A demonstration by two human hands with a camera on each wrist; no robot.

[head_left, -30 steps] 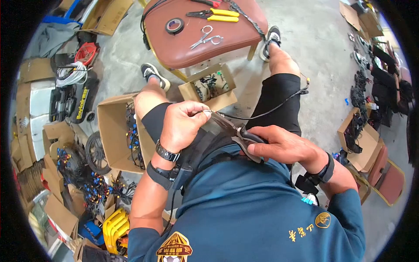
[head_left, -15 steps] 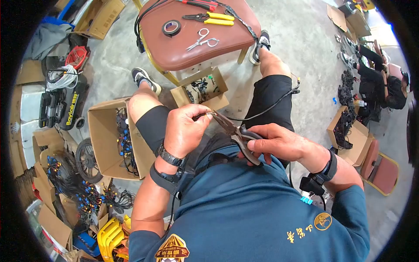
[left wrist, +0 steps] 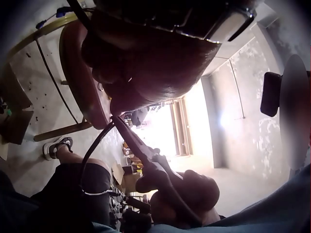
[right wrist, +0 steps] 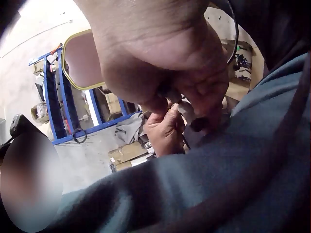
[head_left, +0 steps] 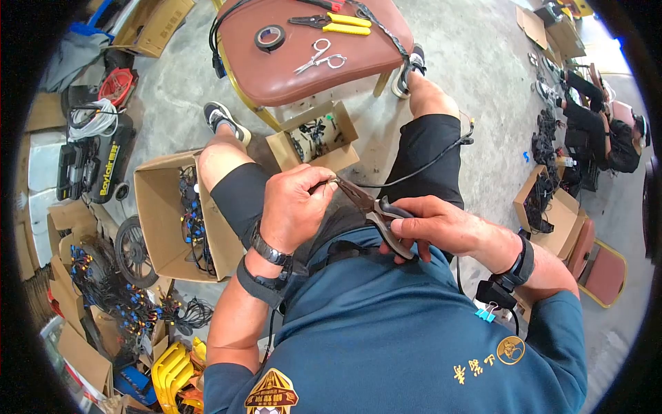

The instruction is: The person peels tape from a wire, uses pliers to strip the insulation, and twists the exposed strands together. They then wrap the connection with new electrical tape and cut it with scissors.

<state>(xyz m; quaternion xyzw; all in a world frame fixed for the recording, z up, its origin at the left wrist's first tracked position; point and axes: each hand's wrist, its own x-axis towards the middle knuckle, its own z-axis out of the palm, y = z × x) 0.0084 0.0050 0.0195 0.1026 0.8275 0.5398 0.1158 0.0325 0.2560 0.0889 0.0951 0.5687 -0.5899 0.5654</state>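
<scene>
My left hand [head_left: 295, 207] pinches the end of a black cable [head_left: 420, 170] between thumb and fingertips. The cable runs off to the right over the thigh and ends in a small connector. In my right hand [head_left: 441, 224] is a pair of long-nosed pliers [head_left: 369, 207] with dark handles, gripped with the thumb on top. The pliers' nose meets the cable end right at the left fingertips. From the left wrist view, the pliers [left wrist: 138, 145] point up to the pinched cable [left wrist: 90, 153]. The fingers hide the very end of the wire.
A red-brown chair [head_left: 324, 76] ahead bears scissors [head_left: 320, 58], black tape [head_left: 269, 38] and yellow-handled wire strippers [head_left: 338, 23]. A small carton [head_left: 279, 148] stands below it. A larger carton of cables [head_left: 155, 228] is at the left, and another person [head_left: 624, 145] sits far right.
The head view has shifted slightly, so the chair and cartons sit a little differently. The pliers' nose stays at the left fingertips, and both hands keep their hold.
</scene>
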